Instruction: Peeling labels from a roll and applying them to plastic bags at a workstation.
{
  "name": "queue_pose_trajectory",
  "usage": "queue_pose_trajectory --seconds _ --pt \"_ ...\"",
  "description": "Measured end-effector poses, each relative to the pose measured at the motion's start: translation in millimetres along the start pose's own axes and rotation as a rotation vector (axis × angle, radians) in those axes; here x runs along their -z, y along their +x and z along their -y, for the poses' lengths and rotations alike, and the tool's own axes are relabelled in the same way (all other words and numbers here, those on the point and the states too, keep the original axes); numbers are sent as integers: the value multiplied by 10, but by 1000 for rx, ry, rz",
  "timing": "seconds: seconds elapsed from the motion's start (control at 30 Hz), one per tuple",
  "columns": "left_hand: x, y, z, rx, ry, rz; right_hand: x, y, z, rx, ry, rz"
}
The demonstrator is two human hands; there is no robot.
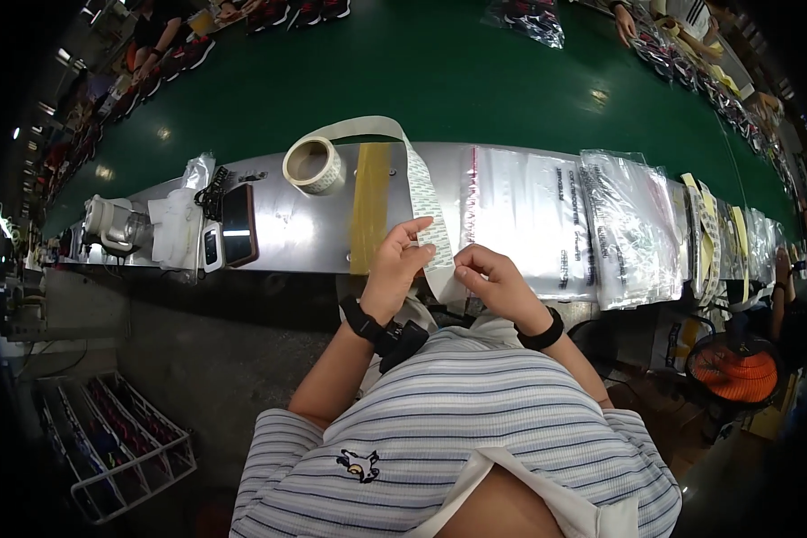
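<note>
Both hands up over the near edge of the metal tabletop [287,224], working one strip: left hand [394,269] pinches the long white printed paper label strip [426,202] between thumb and fingers, right hand [493,282] pinches the same strip just below, at its loose lower end. My read: peeling or separating a label off the strip. To do it clean, keep the strip taut between the two pinches, pull slow and flat, fingertips at the edge only so nothing creases. The strip is narrow, off-white, with small dark repeated print; it arcs up from the hands and back to the cream roll of label tape [314,166] lying on the tabletop toward its far edge, left of the hands. Just right, stacks of clear plastic bags [529,215]. Further left, a dark phone [238,224]. Beyond, a green conveyor belt [439,72].
</note>
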State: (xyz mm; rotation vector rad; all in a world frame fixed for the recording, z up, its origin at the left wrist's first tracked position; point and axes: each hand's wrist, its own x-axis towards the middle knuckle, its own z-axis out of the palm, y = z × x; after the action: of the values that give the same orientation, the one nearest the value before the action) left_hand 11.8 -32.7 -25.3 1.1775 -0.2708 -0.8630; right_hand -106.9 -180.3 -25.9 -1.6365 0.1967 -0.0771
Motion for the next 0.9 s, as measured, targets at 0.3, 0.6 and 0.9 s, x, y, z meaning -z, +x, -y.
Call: queue_pose_trajectory --seconds 0.3,0.6,0.9 --pt "-62 -283 94 -220 580 -7 -82 117 116 164 -284 -70" --pt "-31 -138 146 -110 161 -98 -95 75 47 257 -497 -216" --pt "-65 -173 93 -91 332 -9 -140 77 121 134 -442 -228"
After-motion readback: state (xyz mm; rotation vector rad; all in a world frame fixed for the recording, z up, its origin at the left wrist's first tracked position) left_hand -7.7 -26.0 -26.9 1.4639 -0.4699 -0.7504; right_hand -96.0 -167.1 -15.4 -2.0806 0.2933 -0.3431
